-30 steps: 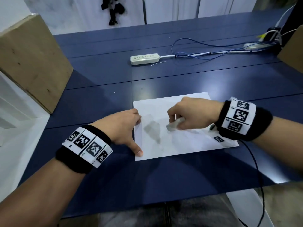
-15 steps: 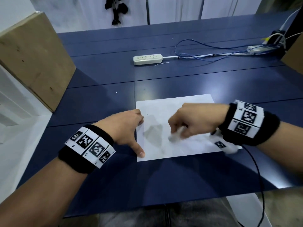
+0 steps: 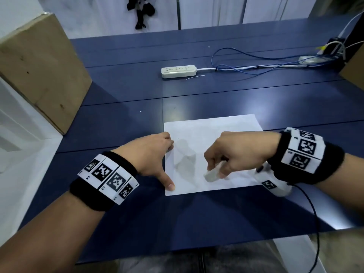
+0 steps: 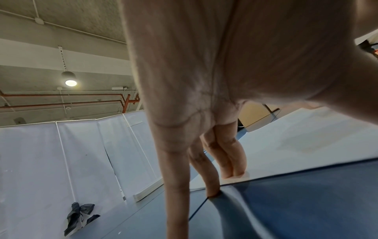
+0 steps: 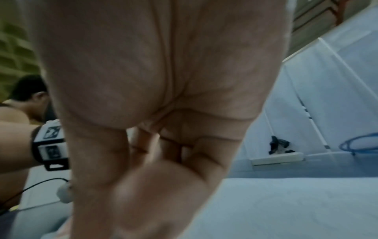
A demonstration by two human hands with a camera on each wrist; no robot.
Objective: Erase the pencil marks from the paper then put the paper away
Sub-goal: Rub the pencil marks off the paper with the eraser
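paper: white sheet flat on the near part of the blue tabletop, a grey smudge left of its middle
left hand: spread on the sheet's left edge, thumb down at the near-left corner, fingertips pressing the edge; holding nothing, only pinning the sheet
right hand: fingers curled round a pale eraser, its tip on the sheet near the near edge, right of the smudge
just changed: over the last second the eraser has travelled a little toward the near edge and the right wrist has slid right; the left hand has kept its place; the smudge looks much the same
meaning: my reading is that rubbing is mid-stroke and the marks are not gone, so putting the paper away is some way off
around: a power strip and blue cable far on the tabletop, a cardboard box at far left
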